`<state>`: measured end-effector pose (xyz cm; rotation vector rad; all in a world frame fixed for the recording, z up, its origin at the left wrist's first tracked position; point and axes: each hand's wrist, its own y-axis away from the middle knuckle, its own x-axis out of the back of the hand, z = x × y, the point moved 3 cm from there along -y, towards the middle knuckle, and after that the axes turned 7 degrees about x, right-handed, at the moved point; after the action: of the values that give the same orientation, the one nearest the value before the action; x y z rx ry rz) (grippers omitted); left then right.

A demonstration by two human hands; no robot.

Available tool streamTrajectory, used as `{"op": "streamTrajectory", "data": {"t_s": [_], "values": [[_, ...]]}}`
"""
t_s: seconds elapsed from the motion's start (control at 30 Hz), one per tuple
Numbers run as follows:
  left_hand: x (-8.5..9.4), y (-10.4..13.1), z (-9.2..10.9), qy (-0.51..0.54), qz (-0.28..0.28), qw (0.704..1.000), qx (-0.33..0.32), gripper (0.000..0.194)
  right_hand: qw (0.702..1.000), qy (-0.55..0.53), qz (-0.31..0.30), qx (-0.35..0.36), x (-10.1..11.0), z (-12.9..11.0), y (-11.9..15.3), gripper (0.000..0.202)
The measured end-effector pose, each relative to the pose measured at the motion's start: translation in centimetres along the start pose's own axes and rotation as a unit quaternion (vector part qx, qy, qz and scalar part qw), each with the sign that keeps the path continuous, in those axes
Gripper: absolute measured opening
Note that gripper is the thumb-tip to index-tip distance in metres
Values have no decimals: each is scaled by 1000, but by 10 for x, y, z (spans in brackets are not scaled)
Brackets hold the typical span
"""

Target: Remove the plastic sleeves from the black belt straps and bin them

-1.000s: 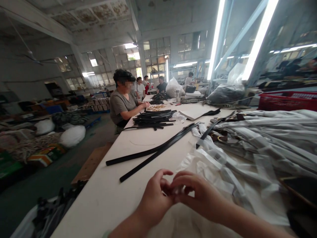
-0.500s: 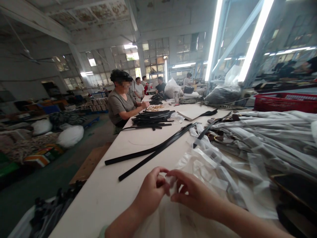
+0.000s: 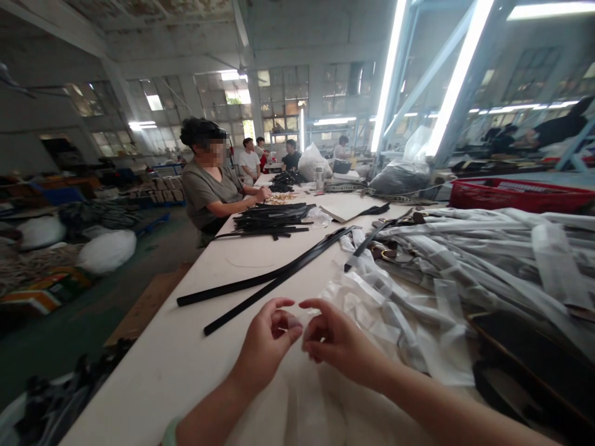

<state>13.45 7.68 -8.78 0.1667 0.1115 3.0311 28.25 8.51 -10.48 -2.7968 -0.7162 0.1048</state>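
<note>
My left hand (image 3: pixel 269 344) and my right hand (image 3: pixel 332 337) face each other over the near part of the table, with a small gap between the fingertips. Thumb and curled fingers of each pinch the thin, see-through mouth of a plastic sleeve (image 3: pixel 320 402). It hangs down between my forearms and blurs into the pale tabletop. Both index fingers arch above it. Beyond my hands lie long black straps (image 3: pixel 264 282). Close by on the right are loose clear plastic sleeves (image 3: pixel 372 303).
A heap of wrapped straps (image 3: pixel 488 248) covers the table's right side, near a dark case-like object (image 3: pixel 534 365). A pile of black strips (image 3: pixel 272 218) lies farther off, by a seated co-worker (image 3: pixel 209 186). A red crate (image 3: pixel 520 195) stands back right.
My hands have parted slightly, fingertips no longer meeting as before. The view has shifted right, so the table and straps appear farther left.
</note>
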Motion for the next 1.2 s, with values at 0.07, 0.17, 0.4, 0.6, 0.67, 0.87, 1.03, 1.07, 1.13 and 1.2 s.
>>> {"op": "streamTrajectory", "data": {"t_s": [0.07, 0.17, 0.4, 0.6, 0.67, 0.87, 1.03, 1.07, 1.13, 1.2], "values": [[1, 0, 1, 26, 10, 999, 18, 44, 999, 29, -10, -9, -1, 1, 1, 54], [2, 0, -1, 31, 23, 998, 42, 42, 993, 109, -46, -5, 5, 1, 1, 57], [1, 5, -13, 12, 8, 999, 51, 36, 888, 457, -43, 35, 28, -23, -19, 37], [1, 1, -25, -49, -24, 996, 76, 46, 779, 559, -258, 117, -39, -35, -91, 51], [6, -4, -29, -50, -12, 996, 76, 50, 769, 546, -312, 115, -61, -25, -122, 52], [13, -10, -35, -55, -30, 996, 63, 54, 750, 579, -310, 80, -92, 16, -167, 38], [13, -7, -31, -65, -44, 996, 49, 46, 762, 600, -227, 92, -66, -6, -148, 17], [13, -7, -28, -70, -38, 996, 39, 44, 769, 601, -194, 103, -52, -19, -139, 12], [17, -6, -22, -89, -8, 996, 3, 43, 778, 604, -122, 118, -20, -44, -115, 16], [22, -6, -14, -112, 34, 992, -35, 45, 785, 602, -54, 134, 11, -62, -87, 22]]}}
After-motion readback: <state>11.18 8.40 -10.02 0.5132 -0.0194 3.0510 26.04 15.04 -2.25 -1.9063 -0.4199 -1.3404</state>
